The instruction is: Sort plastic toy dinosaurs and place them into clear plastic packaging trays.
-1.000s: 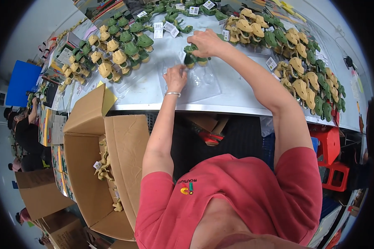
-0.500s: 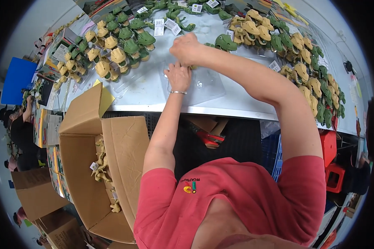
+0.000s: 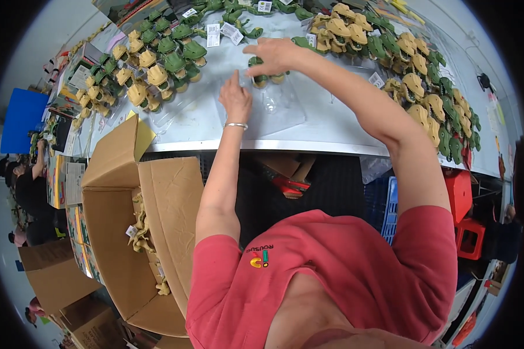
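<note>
A clear plastic blister tray [image 3: 288, 115] lies flat near the table's front edge, with a green dinosaur toy [image 3: 257, 79] standing at its far side. My right hand [image 3: 276, 56] reaches over this toy with thumb and fingers spread apart, partly hiding it. Whether its fingertips touch the toy, I cannot tell. Just left of the toy, my left hand [image 3: 236, 100] is over the tray's left part, its index finger stretched out and nothing in it. Two white tags [image 3: 213, 35] lie on the table beyond my hands.
Rows of green and tan dinosaur toys [image 3: 172, 61] stand at left on the table [image 3: 186, 131]. More dinosaur toys [image 3: 414, 87] are heaped at right. An opened cardboard box [image 3: 172, 227] with tan toys stands below left. A red stool [image 3: 470, 238] is at right.
My right hand has opened from a closed shape and lifted off the spot by my left hand, uncovering the green toy. My left hand's index finger has straightened, and the whole view has shifted slightly.
</note>
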Motion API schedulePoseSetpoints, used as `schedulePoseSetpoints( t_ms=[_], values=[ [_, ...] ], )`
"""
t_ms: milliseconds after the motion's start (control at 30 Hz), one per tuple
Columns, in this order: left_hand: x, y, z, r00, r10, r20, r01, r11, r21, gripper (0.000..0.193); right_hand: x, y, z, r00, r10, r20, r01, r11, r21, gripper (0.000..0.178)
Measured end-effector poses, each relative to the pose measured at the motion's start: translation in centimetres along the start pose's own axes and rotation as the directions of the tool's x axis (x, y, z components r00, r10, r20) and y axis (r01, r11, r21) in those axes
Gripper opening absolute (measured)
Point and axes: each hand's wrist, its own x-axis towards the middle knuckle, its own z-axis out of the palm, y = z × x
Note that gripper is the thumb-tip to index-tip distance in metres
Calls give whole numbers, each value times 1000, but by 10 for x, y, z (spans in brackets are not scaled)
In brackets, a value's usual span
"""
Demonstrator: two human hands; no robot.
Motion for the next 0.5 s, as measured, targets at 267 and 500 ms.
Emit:
schedulePoseSetpoints(
  t_ms=[267,500],
  values=[
    [-41,18,-31,997,65,-50,-66,998,-8,31,-29,64,1,740,80,-668,215,913,348,59],
    [-36,33,-20,969,216,123,-224,973,54,26,-30,55,17,854,-179,-489,77,972,-222,82]
  ],
)
